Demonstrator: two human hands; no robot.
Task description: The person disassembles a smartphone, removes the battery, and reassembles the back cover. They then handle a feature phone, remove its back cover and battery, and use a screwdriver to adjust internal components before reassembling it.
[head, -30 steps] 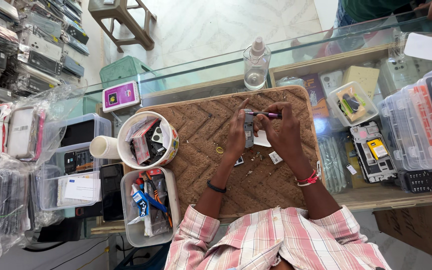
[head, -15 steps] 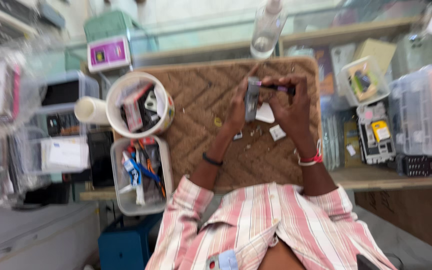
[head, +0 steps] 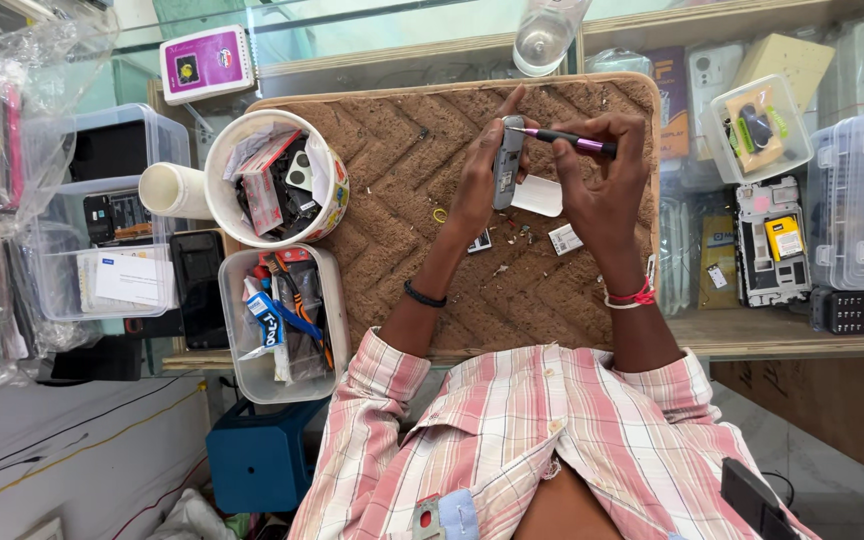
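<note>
Over the brown woven mat [head: 402,180], the left hand [head: 477,175] is closed around a small grey phone [head: 507,160] held upright, index finger raised. The right hand [head: 602,165] pinches a purple-handled screwdriver [head: 567,140], its tip touching the phone's top. Small loose parts [head: 517,235] lie just below

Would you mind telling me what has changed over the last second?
Little: the camera drew closer. The left hand still holds the small grey phone upright over the brown mat, and the right hand keeps the purple screwdriver tip at its top end. The round tub and clear tray stayed put.
</note>
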